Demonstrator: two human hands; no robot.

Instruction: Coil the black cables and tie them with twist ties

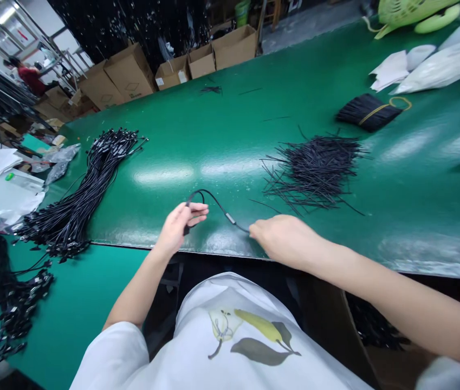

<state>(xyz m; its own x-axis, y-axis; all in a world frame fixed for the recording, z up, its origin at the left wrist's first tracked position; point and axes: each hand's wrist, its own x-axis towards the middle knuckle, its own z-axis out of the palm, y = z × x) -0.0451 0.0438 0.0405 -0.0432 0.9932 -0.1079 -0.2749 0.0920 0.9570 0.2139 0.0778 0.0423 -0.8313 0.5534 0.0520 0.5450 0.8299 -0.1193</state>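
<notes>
A thin black cable [217,205] with a small inline piece arches over the near edge of the green table [221,135]. My left hand [179,225] pinches one end of it, fingers closed round the wire. My right hand [280,238] is closed on the other end, knuckles up, its fingertips hidden. A loose pile of short black ties [315,165] lies just beyond my right hand. A long bundle of black cables [87,179] stretches along the table to the left of my left hand.
A banded bunch of black ties [370,111] and white plastic bags [436,67] lie at the far right. Cardboard boxes [132,73] line the far edge. More cables [10,292] sit on the lower green surface at left. A person in red [30,76] stands far left.
</notes>
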